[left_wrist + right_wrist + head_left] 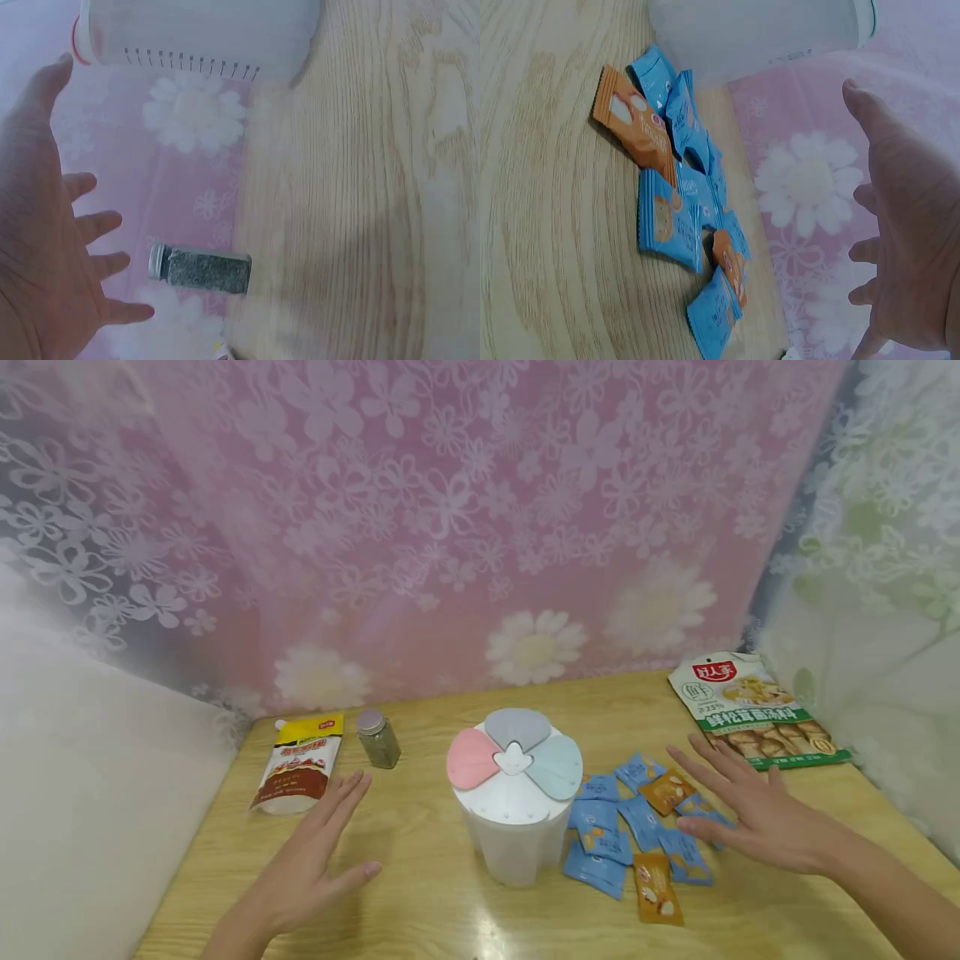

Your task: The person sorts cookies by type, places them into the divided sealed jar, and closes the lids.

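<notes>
A white container (pixel 517 810) with pink, grey and light blue lid sections stands upright at the middle of the table. My left hand (pixel 303 860) is held to its left with fingers spread, touching nothing. On the other side my right hand (pixel 757 814), fingers also spread and holding nothing, hovers over the right edge of a group of blue packets (pixel 641 822) and orange packets (pixel 656 889). The left wrist view shows the left hand (pixel 52 232) apart from the container (pixel 202 37); the right wrist view shows the right hand (pixel 911 217) beside the packets (pixel 671 225).
On the wooden table (pixel 420 877), a glass jar (pixel 379 741) and a yellow, white and brown pouch (pixel 300 764) stand at the back left. A green and white food bag (pixel 757 710) lies at the back right. A pink flowered cloth (pixel 450 527) hangs behind.
</notes>
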Demonstrator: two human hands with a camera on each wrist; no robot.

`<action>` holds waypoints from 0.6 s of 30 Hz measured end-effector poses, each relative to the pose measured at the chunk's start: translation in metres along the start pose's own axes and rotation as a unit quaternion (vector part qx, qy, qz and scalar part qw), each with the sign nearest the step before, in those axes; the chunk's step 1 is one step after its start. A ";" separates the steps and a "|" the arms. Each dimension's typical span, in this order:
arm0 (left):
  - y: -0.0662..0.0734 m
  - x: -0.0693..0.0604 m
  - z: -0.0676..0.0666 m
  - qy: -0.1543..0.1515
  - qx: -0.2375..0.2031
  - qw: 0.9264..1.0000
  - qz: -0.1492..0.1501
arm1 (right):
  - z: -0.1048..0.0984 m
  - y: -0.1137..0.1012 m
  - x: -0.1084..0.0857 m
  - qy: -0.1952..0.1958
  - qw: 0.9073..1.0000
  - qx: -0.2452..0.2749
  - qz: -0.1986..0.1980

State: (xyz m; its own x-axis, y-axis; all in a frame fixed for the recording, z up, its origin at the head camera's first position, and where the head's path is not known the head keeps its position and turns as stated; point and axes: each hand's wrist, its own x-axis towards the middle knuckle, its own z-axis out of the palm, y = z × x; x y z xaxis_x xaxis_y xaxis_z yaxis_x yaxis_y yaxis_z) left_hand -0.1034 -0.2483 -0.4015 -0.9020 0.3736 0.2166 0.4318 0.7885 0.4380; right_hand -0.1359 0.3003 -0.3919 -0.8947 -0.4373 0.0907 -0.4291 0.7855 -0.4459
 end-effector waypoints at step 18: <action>0.036 0.040 0.017 -0.024 -0.171 0.981 0.087 | 0.015 -0.042 0.030 0.005 0.994 0.100 -0.054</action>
State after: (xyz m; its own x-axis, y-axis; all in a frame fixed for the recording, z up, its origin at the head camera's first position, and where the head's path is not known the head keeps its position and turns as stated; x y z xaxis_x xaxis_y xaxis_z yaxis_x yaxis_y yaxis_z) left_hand -0.1246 -0.1966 -0.3924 -0.8101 0.5175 0.2756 0.5487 0.5034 0.6674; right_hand -0.1426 0.2478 -0.3836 -0.8463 -0.5092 0.1564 -0.4908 0.6312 -0.6006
